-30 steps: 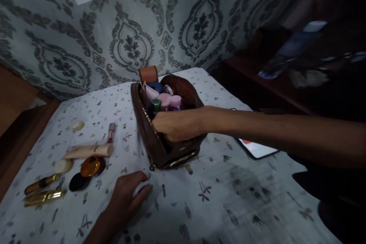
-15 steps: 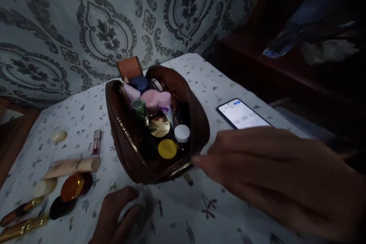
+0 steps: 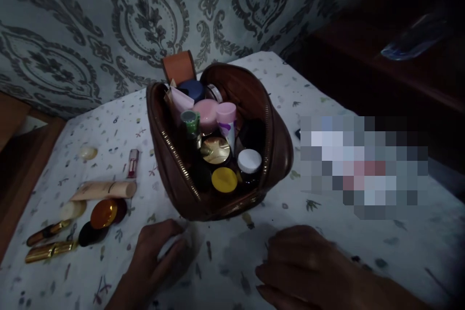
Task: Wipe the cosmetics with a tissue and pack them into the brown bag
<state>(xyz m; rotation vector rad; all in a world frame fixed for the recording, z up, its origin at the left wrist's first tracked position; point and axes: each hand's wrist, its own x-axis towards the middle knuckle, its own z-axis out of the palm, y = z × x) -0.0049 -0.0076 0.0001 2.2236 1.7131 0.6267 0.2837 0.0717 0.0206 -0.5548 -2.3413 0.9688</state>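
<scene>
A brown zippered toiletry bag [image 3: 283, 155] stands unzipped and wide apart, packed with jars, bottles and tubes. Inside are a yellow lid [image 3: 224, 180], a white-capped bottle [image 3: 249, 161], a gold lid [image 3: 215, 150], a pink jar [image 3: 205, 115], a tube with a pink cap [image 3: 226, 112] and a green-capped bottle [image 3: 191, 121]. My left hand [image 3: 150, 254] is closed in front of the bag, around something white and crumpled, like a tissue [image 3: 170, 244], partly hidden. My right hand [image 3: 308, 269] rests palm down on the cloth, apart from the bag; nothing shows in its fingers.
On the left lie a beige tube [image 3: 103, 190], an amber jar [image 3: 104, 213], a black round lid [image 3: 92, 233], gold tubes [image 3: 51, 251], a small lip gloss [image 3: 133, 163] and pale round pieces. A pixelated patch covers the right side. Patterned wallpaper [image 3: 152, 19] rises behind.
My right hand has moved from the bag's front right zipper edge down onto the cloth. The left hand stays in front. The view has shifted, and the phone area is now pixelated.
</scene>
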